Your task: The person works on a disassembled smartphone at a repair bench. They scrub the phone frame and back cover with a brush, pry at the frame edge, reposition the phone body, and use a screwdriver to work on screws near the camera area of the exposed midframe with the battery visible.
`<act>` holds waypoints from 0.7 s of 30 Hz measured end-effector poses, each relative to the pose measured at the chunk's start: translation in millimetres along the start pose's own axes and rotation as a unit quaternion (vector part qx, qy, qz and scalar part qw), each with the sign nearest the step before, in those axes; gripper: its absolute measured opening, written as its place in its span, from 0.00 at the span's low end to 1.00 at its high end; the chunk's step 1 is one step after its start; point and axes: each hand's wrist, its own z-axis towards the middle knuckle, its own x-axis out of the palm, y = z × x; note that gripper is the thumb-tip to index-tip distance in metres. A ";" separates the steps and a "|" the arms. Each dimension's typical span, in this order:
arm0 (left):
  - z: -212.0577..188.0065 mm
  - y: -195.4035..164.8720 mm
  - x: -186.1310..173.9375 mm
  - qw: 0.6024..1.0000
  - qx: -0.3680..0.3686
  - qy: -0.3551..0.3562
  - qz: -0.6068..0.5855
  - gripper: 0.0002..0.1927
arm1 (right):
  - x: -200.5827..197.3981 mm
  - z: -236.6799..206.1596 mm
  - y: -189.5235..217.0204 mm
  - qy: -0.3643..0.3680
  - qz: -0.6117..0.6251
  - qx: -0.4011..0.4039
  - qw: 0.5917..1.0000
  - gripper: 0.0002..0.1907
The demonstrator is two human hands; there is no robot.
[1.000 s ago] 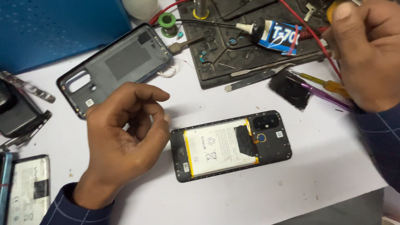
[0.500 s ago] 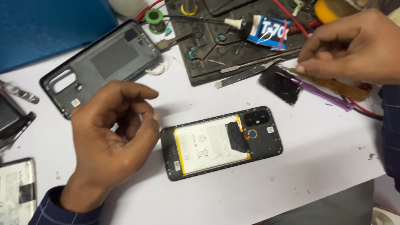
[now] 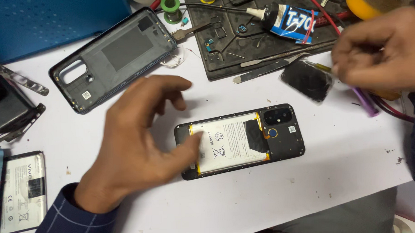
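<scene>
Head view: right hand pinched a purple-handled tool at two o'clock, beside a black square part. Left hand hovered with fingers loosely spread, thumb touching the opened phone at centre, white battery exposed. Its back cover lay at eleven o'clock.

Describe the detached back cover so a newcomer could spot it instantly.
Start at the white table and go to its upper left, below the blue box. The back cover lies there inside-up, a dark grey shell, tilted, beyond the left hand. Unlike the opened phone at centre, it holds no battery, only an empty camera cutout.
</scene>
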 end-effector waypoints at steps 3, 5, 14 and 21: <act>2.6 -7.6 6.8 0.996 0.056 0.051 0.048 0.38 | -2.8 -4.3 -5.3 -0.084 0.049 0.002 0.995 0.07; 3.0 -12.4 12.3 0.992 0.075 0.083 0.053 0.43 | 2.0 -1.3 -4.3 -0.129 0.195 -0.003 0.972 0.05; 0.3 -20.1 15.6 0.988 0.069 0.126 0.061 0.43 | 7.5 5.7 -0.6 -0.174 0.354 -0.020 0.918 0.06; 0.5 -18.8 7.5 0.984 0.057 0.153 0.070 0.44 | 6.0 6.1 -45.9 -0.220 0.465 -0.025 0.857 0.13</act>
